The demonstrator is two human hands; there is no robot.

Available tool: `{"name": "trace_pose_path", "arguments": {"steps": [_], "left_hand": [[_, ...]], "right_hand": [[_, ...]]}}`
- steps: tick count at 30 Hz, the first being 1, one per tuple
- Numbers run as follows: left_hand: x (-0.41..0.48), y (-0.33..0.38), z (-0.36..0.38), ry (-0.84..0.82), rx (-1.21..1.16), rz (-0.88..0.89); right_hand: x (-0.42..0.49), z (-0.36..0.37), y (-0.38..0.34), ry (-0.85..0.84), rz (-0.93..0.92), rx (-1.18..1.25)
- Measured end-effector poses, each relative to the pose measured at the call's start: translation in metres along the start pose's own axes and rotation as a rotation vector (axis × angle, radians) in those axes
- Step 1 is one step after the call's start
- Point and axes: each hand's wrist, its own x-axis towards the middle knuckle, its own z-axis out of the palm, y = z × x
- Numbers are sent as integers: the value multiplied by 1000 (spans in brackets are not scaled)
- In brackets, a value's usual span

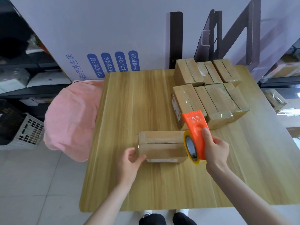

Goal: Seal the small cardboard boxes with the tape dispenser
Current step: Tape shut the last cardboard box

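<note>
Gripping tape dispenser (pixel 196 135), right hand (pixel 215 148) curled

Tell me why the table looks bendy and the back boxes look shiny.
Head view: the wide lens bends the edges of the table; clear tape on the stacked boxes reflects light as pale glare; the shelves at the left look dim and soft; the middle, around the tape dispenser and near box, is fairly sharp with faint shadows.
</note>
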Motion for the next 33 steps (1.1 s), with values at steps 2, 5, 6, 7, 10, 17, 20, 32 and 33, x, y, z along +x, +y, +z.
{"name": "trace_pose_path", "arguments": {"steps": [2,5,6,7,10,17,20,32,33], "left_hand": [[-4,-5,-1,-46,176,38],[5,-3,0,-1,304,83],[7,-2,0,5,334,114],[10,0,0,-7,369,148],[18,-1,-2,-81,466,252],[26,3,-10,7,594,268],[23,7,-8,-24,615,59],[28,24,10,-30,-34,-319],[32,23,10,-43,-63,-359]], "right_hand": [[1,2,4,-7,-4,-10],[0,6,7,-20,-5,-4],[-1,6,7,-24,-5,-8],[-2,7,5,-22,-10,-14],[-1,12,6,-36,-21,-31],[20,26,11,-58,-7,-275],[25,29,12,-69,-12,-317],[33,34,18,-68,-22,-370],[34,34,18,-68,-22,-370]]}}
